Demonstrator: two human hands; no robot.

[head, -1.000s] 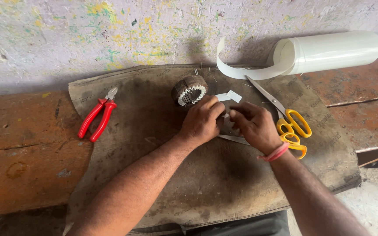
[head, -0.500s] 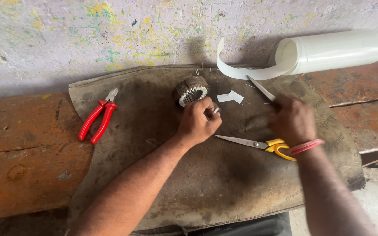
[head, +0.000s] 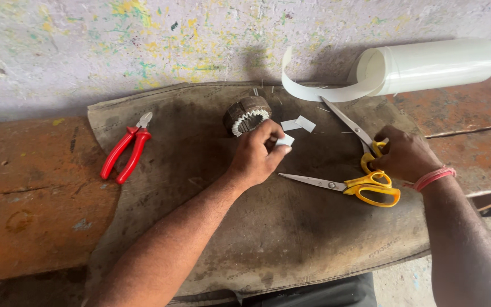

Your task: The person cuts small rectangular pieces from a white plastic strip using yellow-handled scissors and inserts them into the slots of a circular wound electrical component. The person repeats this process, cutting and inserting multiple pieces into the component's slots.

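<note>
The yellow scissors, wide open, are lain on the brown mat, and one handle is gripped by the right hand. A small white paper piece is pinched by the left hand. Further back, a round toothed metal part and a white roll are seen. Red pliers are lain off to the left.
</note>
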